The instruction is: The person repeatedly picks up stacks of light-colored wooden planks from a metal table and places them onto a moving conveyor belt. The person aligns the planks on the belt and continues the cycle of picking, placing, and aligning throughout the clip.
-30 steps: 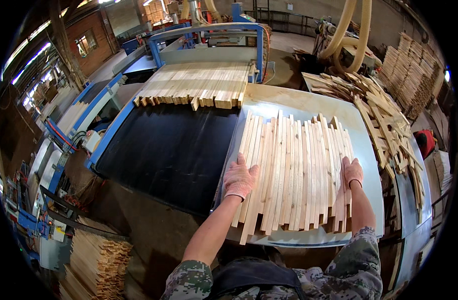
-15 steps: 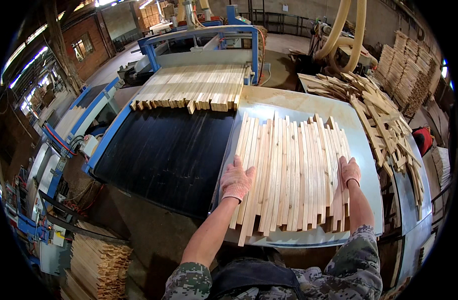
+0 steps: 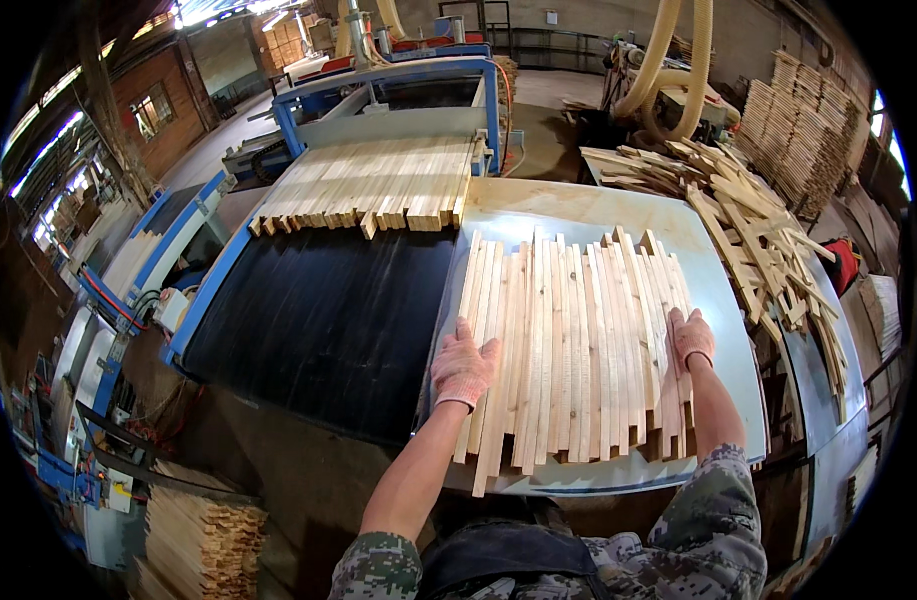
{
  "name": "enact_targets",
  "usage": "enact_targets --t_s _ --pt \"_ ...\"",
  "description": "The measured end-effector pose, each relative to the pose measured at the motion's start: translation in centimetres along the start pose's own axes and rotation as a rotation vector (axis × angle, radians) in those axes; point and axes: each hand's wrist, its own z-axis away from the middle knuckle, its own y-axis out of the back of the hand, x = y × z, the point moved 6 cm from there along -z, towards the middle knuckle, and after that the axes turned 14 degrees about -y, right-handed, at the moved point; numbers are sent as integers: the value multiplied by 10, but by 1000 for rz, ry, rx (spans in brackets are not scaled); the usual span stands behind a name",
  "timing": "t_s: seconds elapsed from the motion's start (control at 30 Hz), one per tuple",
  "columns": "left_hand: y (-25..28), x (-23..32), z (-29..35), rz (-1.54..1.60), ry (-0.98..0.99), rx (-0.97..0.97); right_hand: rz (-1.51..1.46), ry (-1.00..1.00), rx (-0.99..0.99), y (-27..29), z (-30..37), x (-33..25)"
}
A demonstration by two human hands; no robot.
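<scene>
A row of pale wooden strips [image 3: 568,350] lies side by side on the smooth metal tabletop [image 3: 578,205], with uneven ends at front and back. My left hand [image 3: 461,368], in a pinkish work glove, grips the row's left edge, its thumb toward the strips. Against the right edge, my right hand [image 3: 691,337], gloved alike, has its fingers curled with the thumb along the outermost strip. The row sits between both hands. Their undersides and some fingertips are hidden.
Left of the tabletop runs a black conveyor belt [image 3: 318,310], with another row of strips [image 3: 368,185] farther along under a blue-framed machine [image 3: 388,75]. Loose offcuts [image 3: 753,225] pile up at right. Stacked wood [image 3: 203,540] stands at lower left.
The view has shifted a little, so the belt, machine and tabletop sit farther left in the picture. Both hands keep their places at the two edges of the row.
</scene>
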Motion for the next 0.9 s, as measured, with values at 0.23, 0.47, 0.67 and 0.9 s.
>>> enact_targets --t_s 0.23,0.47,0.67,0.9 --pt "-18 1 -9 -22 -99 141 -140 -41 -84 8 9 8" --pt "-19 -14 -10 -40 -80 141 -152 -78 -116 5 2 2" --pt "-20 6 -13 -75 -47 47 -145 -171 -194 16 0 22" --pt "-25 -17 -14 -5 -93 135 -126 -106 -181 16 15 -3"
